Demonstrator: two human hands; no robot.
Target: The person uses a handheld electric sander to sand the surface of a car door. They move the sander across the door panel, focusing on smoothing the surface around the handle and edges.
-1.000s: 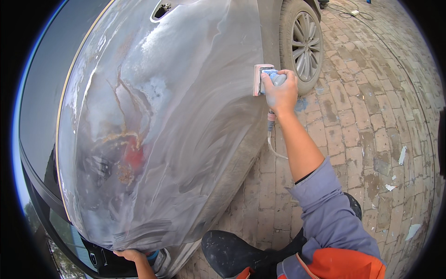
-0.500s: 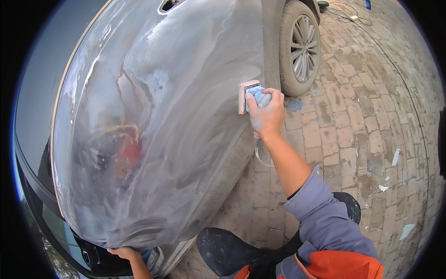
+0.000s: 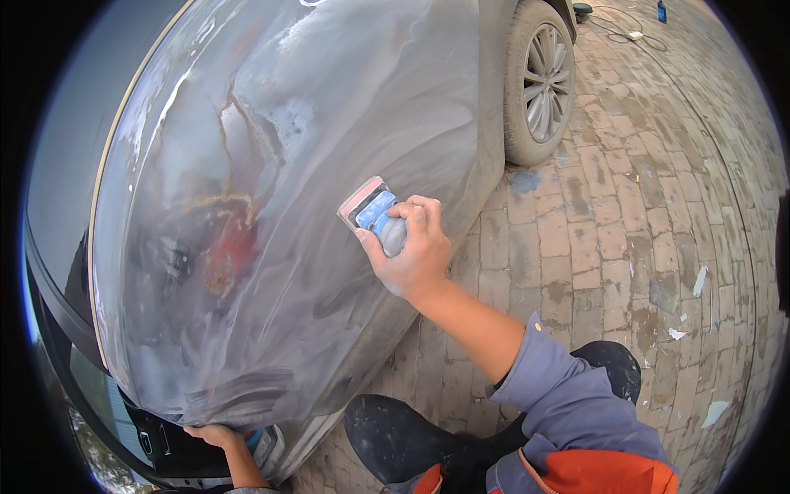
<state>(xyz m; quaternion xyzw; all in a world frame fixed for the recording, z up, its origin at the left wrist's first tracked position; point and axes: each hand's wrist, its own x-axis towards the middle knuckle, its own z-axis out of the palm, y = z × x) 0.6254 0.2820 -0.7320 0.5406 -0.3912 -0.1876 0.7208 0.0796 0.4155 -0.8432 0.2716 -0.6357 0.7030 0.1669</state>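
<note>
A blue and grey power sander with a pinkish pad edge is pressed to the lower part of a grey car door. My right hand wraps round its body, thumb on one side and fingers on the other. The door's skin is dull and dusty, with bare scuffed patches, brown lines and a red spot near its middle. At the door's near edge, my left hand holds on to the rim. Some of its fingers are hidden against the edge.
A dusty wheel stands beyond the door. Brick paving with scraps of pale debris lies to the right. A cable and a blue bottle are far off. My black boots are beside the sill.
The sander has moved left and nearer across the door in my right hand, away from the wheel, and it has tilted. My left hand stays at the door's edge.
</note>
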